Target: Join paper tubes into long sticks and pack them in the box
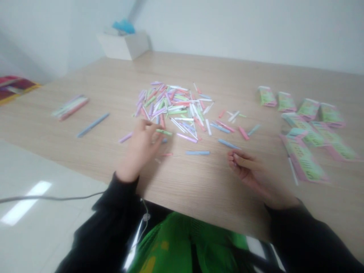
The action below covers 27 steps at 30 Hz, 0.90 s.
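Note:
My left hand (145, 146) is over the near left edge of a loose pile of thin pastel sticks (173, 102). Its thumb and fingers close on a slim green stick (164, 132), which looks like a pen part. My right hand (244, 165) is low over the table, fingers curled and thumb pressed against them. Anything inside that grip is hidden. Just beyond its fingertips is a blue stick (229, 144); I cannot tell whether they touch. Another blue stick (198, 152) lies between my hands.
Several pink and green printed packs (305, 157) occupy the table's right side. On the left are a bundle of sticks (71, 107) and a single blue stick (93, 125). A white box (123, 45) stands at the back left. A cable (57, 198) runs past the table's front left edge.

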Available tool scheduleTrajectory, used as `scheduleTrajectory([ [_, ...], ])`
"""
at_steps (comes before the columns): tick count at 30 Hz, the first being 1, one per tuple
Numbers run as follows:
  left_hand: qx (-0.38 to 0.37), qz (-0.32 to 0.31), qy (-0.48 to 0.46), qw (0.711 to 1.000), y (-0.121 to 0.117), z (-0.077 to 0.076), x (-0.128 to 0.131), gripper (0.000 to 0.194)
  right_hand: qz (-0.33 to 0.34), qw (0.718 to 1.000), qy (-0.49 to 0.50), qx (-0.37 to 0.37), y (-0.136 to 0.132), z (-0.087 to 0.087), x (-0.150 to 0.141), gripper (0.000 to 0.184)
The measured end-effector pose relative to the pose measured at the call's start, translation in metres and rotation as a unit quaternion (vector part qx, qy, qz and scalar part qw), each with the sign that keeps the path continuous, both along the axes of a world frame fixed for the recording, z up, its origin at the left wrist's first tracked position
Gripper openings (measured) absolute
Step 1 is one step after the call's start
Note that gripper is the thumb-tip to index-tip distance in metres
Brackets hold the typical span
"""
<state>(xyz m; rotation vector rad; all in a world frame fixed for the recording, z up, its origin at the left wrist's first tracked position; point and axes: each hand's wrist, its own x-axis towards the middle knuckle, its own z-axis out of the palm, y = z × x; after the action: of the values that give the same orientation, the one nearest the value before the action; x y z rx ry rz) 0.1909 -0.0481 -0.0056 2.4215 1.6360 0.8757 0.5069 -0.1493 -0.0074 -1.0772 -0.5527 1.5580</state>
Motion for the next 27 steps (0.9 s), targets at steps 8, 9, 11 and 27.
scheduleTrajectory([
  [8, -0.041, -0.126, 0.189, 0.973, 0.018, -0.001, 0.081, 0.026, -0.020, 1.000, -0.022, 0.011, -0.006, 0.002, 0.001, 0.026],
  [9, -0.046, -0.122, 0.190, 0.973, 0.020, -0.003, 0.081, 0.026, -0.014, 0.999, -0.027, 0.013, -0.007, 0.004, 0.000, 0.026],
  [11, -0.044, -0.120, 0.177, 0.976, 0.025, -0.007, 0.078, 0.023, -0.002, 0.999, -0.035, 0.015, -0.008, 0.007, -0.001, 0.026],
  [27, -0.420, -0.122, -0.720, 0.539, -0.048, 0.036, 0.095, 0.022, 0.066, 0.923, -0.287, 0.248, -0.021, 0.015, -0.017, 0.014],
])
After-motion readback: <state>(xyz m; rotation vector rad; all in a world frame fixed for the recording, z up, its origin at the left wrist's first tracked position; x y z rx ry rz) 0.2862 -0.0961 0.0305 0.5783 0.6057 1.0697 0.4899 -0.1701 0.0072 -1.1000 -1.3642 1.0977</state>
